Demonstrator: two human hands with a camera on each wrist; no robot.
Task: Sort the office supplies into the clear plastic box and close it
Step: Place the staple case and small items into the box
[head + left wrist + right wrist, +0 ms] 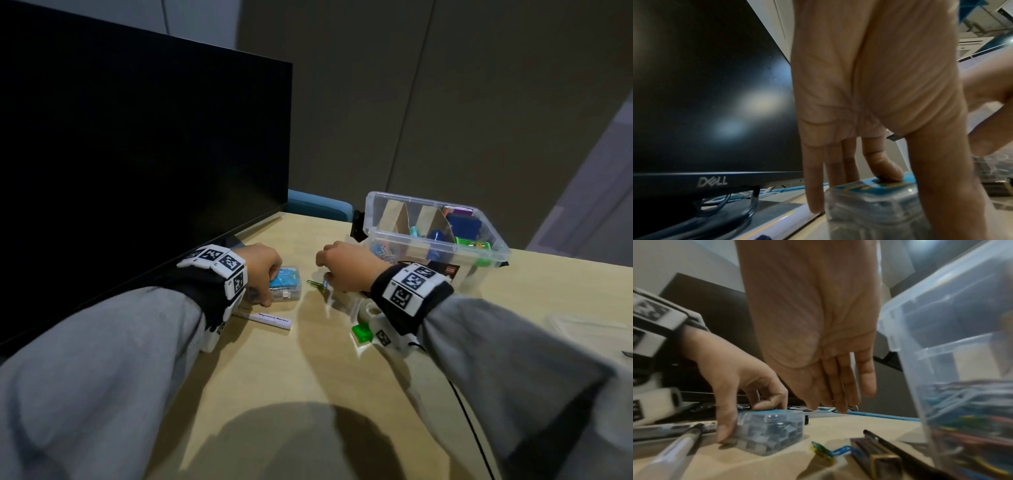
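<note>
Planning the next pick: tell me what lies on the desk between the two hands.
Loose paper clips, green and blue, lie between the left hand and right hand; head view shows it.

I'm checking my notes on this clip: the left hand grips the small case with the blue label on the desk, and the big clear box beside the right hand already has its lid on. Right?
Not quite. The left hand does grip the small case on the desk, but the clear box is open, with no lid on it; the head view shows straight into its compartments.
</note>
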